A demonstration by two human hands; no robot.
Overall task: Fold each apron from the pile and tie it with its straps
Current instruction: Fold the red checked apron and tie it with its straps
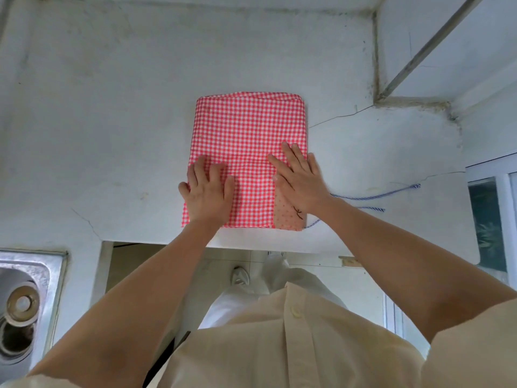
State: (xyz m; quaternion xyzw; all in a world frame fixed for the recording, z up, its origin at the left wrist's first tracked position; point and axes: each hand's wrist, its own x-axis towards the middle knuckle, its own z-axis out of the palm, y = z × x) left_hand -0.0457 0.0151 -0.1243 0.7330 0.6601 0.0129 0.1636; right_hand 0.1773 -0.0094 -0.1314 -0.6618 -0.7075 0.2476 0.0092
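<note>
Apron (246, 127), red-and-white check, lies folded into a tall rectangle on the white counter (112, 135), its near edge close to the counter's front lip, with a pale dotted patch (288, 218) at its near right corner. Both hands press flat on its near half, fingers straight and slightly spread: the left hand (208, 191) at the left edge, the right hand (300, 180) at the right edge, just above the patch. 2 blue-striped straps (375, 196), probably the apron's own, trail right across the counter from under the right wrist, and a steel sink (25, 303) sits at the near left.
</note>
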